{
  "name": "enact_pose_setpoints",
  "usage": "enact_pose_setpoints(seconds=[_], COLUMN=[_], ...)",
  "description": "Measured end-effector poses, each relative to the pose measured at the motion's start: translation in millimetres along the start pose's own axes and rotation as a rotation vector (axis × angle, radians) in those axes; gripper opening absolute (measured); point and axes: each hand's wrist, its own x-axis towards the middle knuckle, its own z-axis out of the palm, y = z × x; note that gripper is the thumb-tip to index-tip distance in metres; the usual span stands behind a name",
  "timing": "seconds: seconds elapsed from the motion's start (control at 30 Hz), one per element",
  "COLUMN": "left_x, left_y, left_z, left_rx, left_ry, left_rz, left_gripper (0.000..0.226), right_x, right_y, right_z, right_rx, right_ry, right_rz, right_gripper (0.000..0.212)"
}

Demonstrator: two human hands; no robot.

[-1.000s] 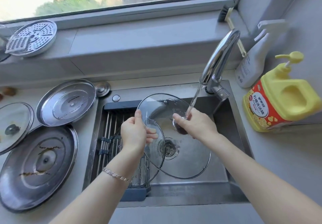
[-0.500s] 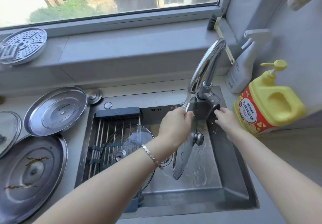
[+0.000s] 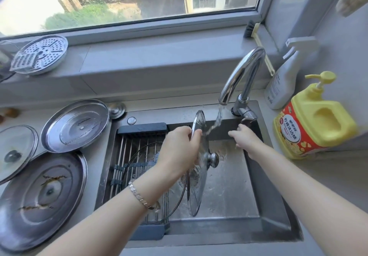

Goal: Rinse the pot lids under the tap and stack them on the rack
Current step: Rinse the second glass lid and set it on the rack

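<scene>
Two hands (image 3: 179, 148) (image 3: 247, 142) worked apart over the sink (image 3: 268, 216). The left hand gripped a glass lid (image 3: 196, 194) by its upper rim, fingers curled round the edge, and held it upright on edge, its metal knob (image 3: 213, 159) facing right. Water (image 3: 218, 120) ran from the tap (image 3: 243, 72) onto the lid's upper part. The right hand reached up to the tap lever (image 3: 247, 118), fingers at its end; whether they pinched it I could not tell. A bracelet (image 3: 141, 196) sat on the left wrist.

A second glass lid (image 3: 143, 168) lay on the rack (image 3: 137, 142) across the left part of the sink, partly hidden by the left arm. On the table left of the sink lay a steel lid (image 3: 75, 126), a large steel lid (image 3: 39, 198) nearer the camera, and a third glass lid (image 3: 16, 152) at the frame's edge. A yellow soap bottle (image 3: 314, 120) and a white spray bottle (image 3: 284, 80) stood right of the tap.
</scene>
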Motion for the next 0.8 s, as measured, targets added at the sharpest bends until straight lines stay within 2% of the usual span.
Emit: enact_pose_setpoints(seconds=[0.13, 0.23, 0.43, 0.6, 0.8], left_x=[-11, -20, -35, -44, -58], left_y=[-1, 0, 8, 18, 12], left_z=[-13, -19, -29, -32, -24], left_rx=[-0.014, -0.029, -0.025, -0.015, -0.1], left_ry=[0.001, 0.004, 0.013, 0.058, -0.019], left_rz=[-0.011, -0.019, 0.013, 0.079, 0.02], left_gripper=[0.04, 0.04, 0.042, 0.042, 0.037], right_x=[-29, -50, -77, -89, -102], right_y=[18, 30, 38, 40, 36], right_z=[15, 18, 12, 6, 7], right_rx=[-0.211, -0.337, -0.466, -0.463, -0.457], right_ry=[-0.04, -0.115, -0.165, -0.13, -0.072], right_rz=[-0.073, -0.101, -0.141, -0.216, -0.283], right_gripper=[0.043, 0.036, 0.035, 0.032, 0.033])
